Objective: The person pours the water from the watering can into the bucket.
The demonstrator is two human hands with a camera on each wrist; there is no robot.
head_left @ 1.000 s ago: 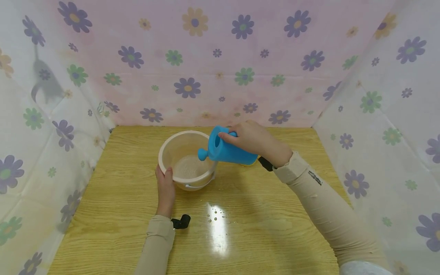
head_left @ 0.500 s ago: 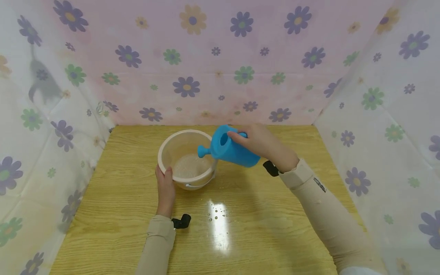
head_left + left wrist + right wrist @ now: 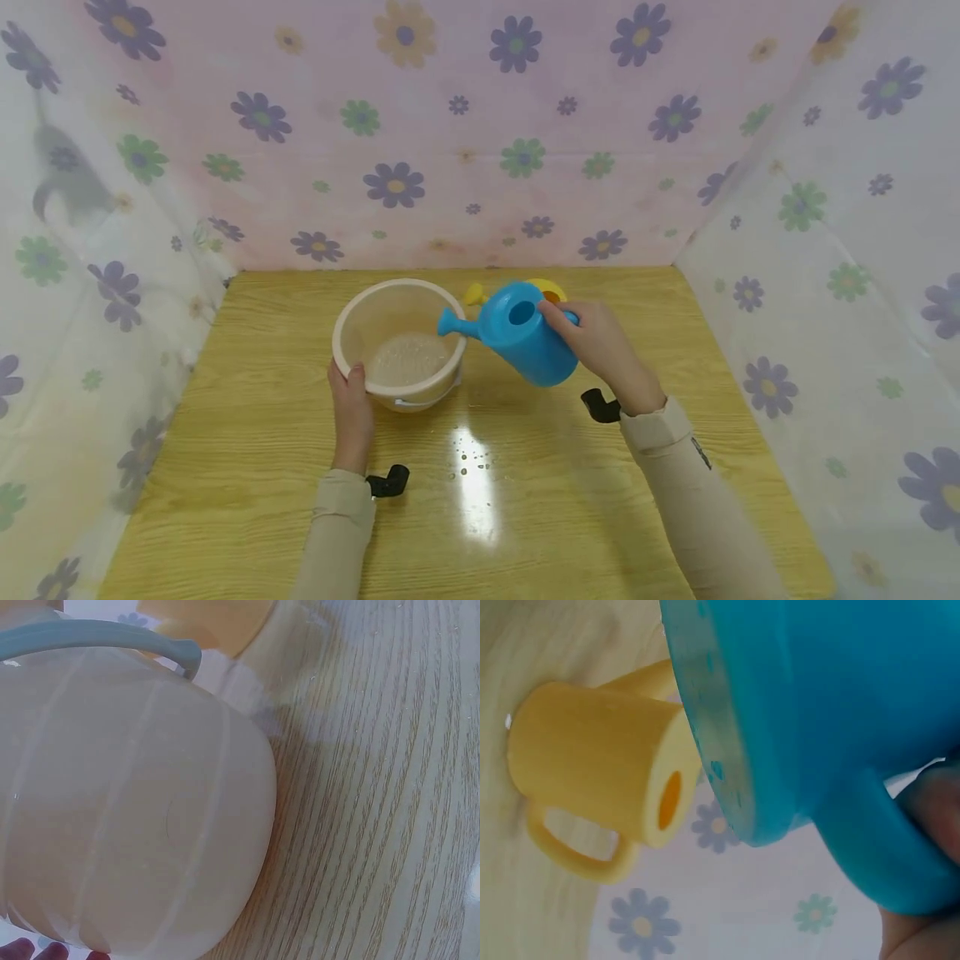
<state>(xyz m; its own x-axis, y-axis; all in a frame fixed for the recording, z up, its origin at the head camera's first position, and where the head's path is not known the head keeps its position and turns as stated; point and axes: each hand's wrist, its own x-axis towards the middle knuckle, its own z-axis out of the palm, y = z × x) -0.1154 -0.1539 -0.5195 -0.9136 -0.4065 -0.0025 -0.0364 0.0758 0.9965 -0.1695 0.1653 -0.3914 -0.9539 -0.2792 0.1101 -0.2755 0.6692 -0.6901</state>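
Observation:
My right hand (image 3: 600, 346) grips the handle of a blue watering can (image 3: 532, 337), tilted so its spout tip reaches over the right rim of a cream bucket (image 3: 360, 309). In the right wrist view the can's handle (image 3: 889, 847) runs through my curled fingers. My left hand (image 3: 351, 412) holds the bucket's near-left rim, with the thumb over the edge. Bubbly water (image 3: 408, 357) covers the bucket's bottom. The bucket's ribbed wall (image 3: 142, 795) fills much of the left wrist view, with a few fingertips at its lower left.
A yellow watering can (image 3: 592, 750) stands behind the blue one, mostly hidden by it in the head view. Water drops (image 3: 468, 461) lie on the wooden table (image 3: 585, 517) in front. Flower-printed cloth (image 3: 465, 133) walls the back and both sides.
The blue watering can has swung back toward upright and come slightly nearer and to the right. The yellow can has come into sight behind it. My left hand stays on the bucket.

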